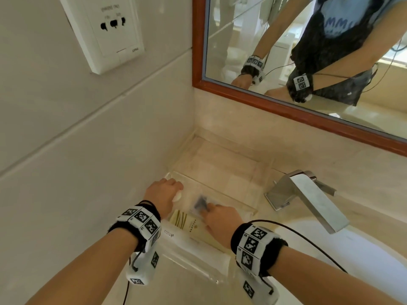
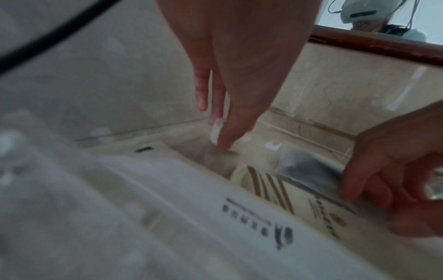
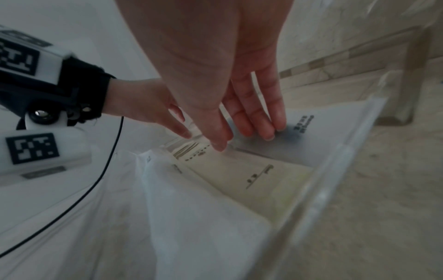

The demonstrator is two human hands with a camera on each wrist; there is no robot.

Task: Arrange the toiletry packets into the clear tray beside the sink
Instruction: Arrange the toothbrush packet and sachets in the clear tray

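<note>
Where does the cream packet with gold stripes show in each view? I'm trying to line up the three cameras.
Head: cream packet low centre, between both wrists.
Left wrist: lower right, beside the right hand.
Right wrist: centre, below the fingertips.
Shared landmark: the dark-printed clear packet adjoining it.

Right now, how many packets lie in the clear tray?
4, others possibly hidden: white round packet far left, frosted dark packet far right, cream striped packet in the middle, white packet nearest.

We are looking at pale tiled walls [image 1: 66, 133] meeting in a corner beyond the fingers. A white socket plate [image 1: 105, 29] is hanging above them, a wood-framed mirror [image 1: 308, 62] is reflecting daylight, and a chrome faucet [image 1: 308, 194] is standing on the beige marble counter [image 1: 363, 172] to their right.
</note>
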